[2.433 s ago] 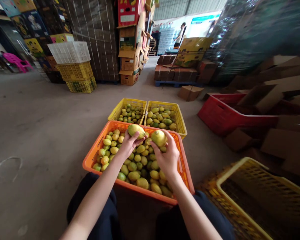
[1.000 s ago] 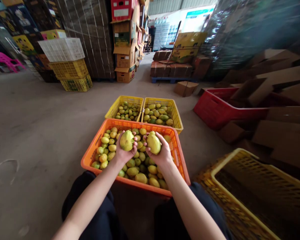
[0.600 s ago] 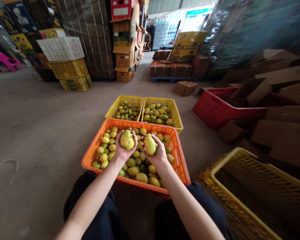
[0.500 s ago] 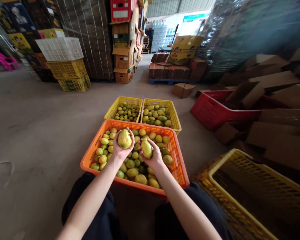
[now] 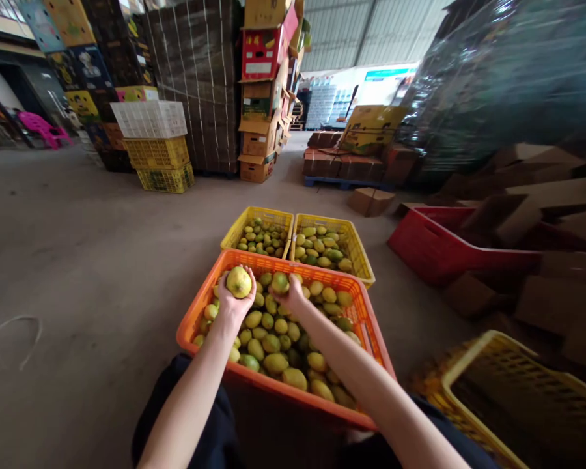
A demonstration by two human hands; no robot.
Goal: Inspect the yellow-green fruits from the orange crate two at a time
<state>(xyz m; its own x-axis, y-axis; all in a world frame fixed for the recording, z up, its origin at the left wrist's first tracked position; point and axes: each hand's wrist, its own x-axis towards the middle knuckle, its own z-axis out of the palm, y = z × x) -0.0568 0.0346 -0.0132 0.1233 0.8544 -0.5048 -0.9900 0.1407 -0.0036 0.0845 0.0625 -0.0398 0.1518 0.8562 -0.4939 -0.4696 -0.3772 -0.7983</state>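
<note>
Lemons (image 5: 275, 363), one per hand, over orange crate (image 5: 193, 314).
Left hand (image 5: 237, 296) cups one; right hand (image 5: 288, 294) seemingly grips another, both inside the rim.

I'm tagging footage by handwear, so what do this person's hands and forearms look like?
The left hand and right hand are gloveless. Both forearms show no sleeve, watch or bracelet. Rings are too small to tell.

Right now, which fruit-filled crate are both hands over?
The orange crate; the left yellow crate and right yellow crate of fruit sit just beyond its far rim.
</note>
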